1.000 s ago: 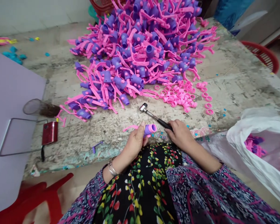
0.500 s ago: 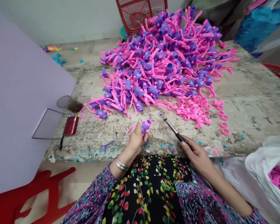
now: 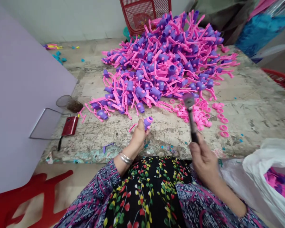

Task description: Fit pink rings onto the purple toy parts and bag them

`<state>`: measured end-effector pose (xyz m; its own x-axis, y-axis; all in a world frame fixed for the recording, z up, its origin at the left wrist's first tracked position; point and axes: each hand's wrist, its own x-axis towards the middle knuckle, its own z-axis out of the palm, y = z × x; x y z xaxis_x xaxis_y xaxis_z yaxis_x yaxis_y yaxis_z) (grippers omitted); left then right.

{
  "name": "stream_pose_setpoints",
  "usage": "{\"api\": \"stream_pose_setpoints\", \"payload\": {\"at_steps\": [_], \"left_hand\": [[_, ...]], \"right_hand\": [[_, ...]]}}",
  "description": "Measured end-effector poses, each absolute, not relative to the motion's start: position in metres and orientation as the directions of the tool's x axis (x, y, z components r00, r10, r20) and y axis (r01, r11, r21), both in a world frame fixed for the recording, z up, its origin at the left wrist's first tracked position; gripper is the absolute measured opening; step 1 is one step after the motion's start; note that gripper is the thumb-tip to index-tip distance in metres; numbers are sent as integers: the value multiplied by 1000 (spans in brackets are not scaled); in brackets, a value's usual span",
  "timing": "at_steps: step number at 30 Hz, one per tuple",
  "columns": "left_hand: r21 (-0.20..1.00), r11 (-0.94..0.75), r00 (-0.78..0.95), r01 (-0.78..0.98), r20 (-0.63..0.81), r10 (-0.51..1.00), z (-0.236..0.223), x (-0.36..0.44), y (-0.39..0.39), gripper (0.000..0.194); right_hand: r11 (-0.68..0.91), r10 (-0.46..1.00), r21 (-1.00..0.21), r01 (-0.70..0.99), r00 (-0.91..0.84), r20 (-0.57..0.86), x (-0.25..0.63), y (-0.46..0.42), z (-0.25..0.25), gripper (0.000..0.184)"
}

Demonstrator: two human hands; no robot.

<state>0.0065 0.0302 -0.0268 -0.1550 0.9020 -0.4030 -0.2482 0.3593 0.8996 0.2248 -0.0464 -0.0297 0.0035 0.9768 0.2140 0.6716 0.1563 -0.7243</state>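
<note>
My left hand (image 3: 138, 136) is closed around a purple plastic toy part (image 3: 147, 123) near the table's front edge. A pink ring sits at the part's open end, and a pink arm sticks out to the left of my fingers. My right hand (image 3: 203, 156) grips the black handle of a hammer (image 3: 192, 122), raised and blurred, its round head over the loose pink rings (image 3: 199, 115). Behind both hands spreads a big heap of purple and pink toy parts (image 3: 156, 63).
A worn wooden table (image 3: 90, 133) carries a red phone-like object (image 3: 70, 125), a glass (image 3: 70, 103) on its side and a small purple piece (image 3: 108, 147). A red basket (image 3: 144, 15) stands behind the heap. At the right front is a white bag (image 3: 254, 161) of parts.
My right hand has lifted the hammer from low beside the left hand, swinging its head up and to the right. My left hand still holds the purple part in nearly the same place.
</note>
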Motion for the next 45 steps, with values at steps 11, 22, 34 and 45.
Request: {"api": "stream_pose_setpoints", "payload": {"at_steps": [11,22,34,45], "left_hand": [[844,447,-139,-295,-501,854,-25,14,45,56],[881,387,-180,-271,-442,879,-28,18,51,55],[912,344,-178,-225,-386,905,-29,17,53,57],[873,395,-70,-286,-431,900,-24,20,50,54]], "right_hand": [[171,985,-693,701,-106,136,226,-42,-28,45],[101,992,-692,714,-24,120,225,-39,-21,46],[79,982,-776,626,84,168,225,-35,-23,50],[-165,979,-957,240,-78,-188,224,-51,-16,51]]}}
